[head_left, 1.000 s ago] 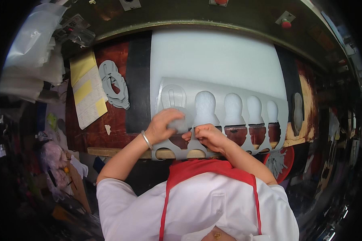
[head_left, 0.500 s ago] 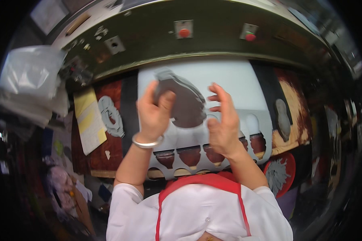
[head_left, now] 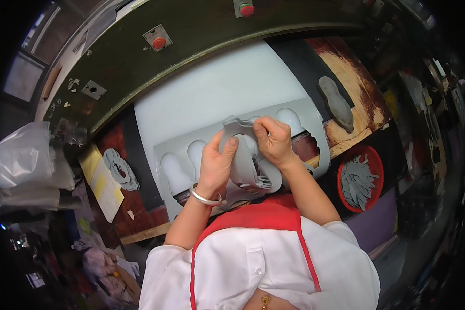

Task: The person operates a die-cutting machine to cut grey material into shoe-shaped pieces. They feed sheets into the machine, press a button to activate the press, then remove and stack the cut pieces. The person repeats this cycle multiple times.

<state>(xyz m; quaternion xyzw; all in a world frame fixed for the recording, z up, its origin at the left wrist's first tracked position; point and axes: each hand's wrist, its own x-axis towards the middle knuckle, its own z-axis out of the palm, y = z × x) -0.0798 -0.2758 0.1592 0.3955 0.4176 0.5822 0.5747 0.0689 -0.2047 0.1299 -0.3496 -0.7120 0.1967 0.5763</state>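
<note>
In my left hand [head_left: 215, 163], a layered bundle of thin grey sole-shaped pieces [head_left: 241, 163] is gripped between thumb and fingers. My right hand [head_left: 274, 142] pinches the bundle's upper right edge, where the layers fan apart. Both hands are over a grey sheet [head_left: 315, 121] with sole-shaped cut-outs, which lies across the near part of a white board [head_left: 212, 88]. The bundle and my hands hide the middle of the sheet.
A grey sole-shaped block [head_left: 337, 103] lies at right on worn wood. Grey strips [head_left: 359, 181] fill a red bowl [head_left: 380, 168]. At left are a looped grey bundle [head_left: 120, 169] and yellowish paper [head_left: 103, 181]. Behind runs a dark green machine beam [head_left: 201, 39] with a red button [head_left: 159, 43].
My hands were apart, with the left at a blurred dark sole-shaped object and the right open; now both grip the grey bundle, nearer to me. The head view has turned.
</note>
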